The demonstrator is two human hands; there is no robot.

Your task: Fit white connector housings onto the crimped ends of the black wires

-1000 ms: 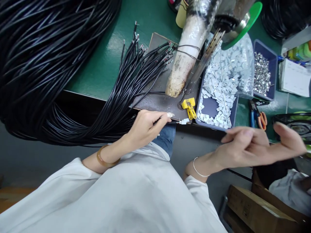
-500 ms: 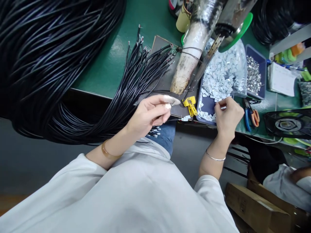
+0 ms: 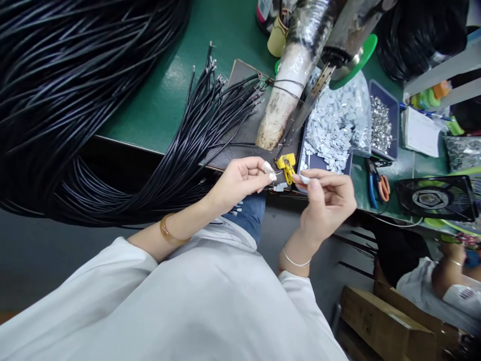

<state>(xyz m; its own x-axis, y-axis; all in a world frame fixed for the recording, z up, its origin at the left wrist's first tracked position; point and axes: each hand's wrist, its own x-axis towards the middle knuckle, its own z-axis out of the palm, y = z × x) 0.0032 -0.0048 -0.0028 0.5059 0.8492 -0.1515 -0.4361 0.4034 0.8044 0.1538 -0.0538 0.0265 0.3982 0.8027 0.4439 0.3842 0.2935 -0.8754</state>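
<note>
My left hand (image 3: pixel 244 180) is closed in a pinch, with white wrapping on its thumb and forefinger tips. A thin wire end (image 3: pixel 278 173) pokes out past those fingertips; most of it is hidden in the hand. Facing it, my right hand (image 3: pixel 327 198) pinches a small white connector housing (image 3: pixel 304 179) between thumb and forefinger. Just beyond the gap between the hands is a yellow clip-like part (image 3: pixel 287 165). Several white housings (image 3: pixel 280 187) lie at the bench edge below it. A blue tray (image 3: pixel 317 162) holds a heap of similar white pieces (image 3: pixel 330 135) behind my right hand.
Black cables (image 3: pixel 203 125) spread over the bench left of a wrapped machine column (image 3: pixel 280 108). To the right are a bin of metal parts (image 3: pixel 381 123), pliers (image 3: pixel 378 185) and a fan (image 3: pixel 436 198). A co-worker's arm (image 3: pixel 447 271) shows at lower right, above a cardboard box (image 3: pixel 387 321).
My right hand has left the tray and come left, close to my left hand, with a white housing in its pinch. The left hand has turned slightly, and the whole view has shifted a little.
</note>
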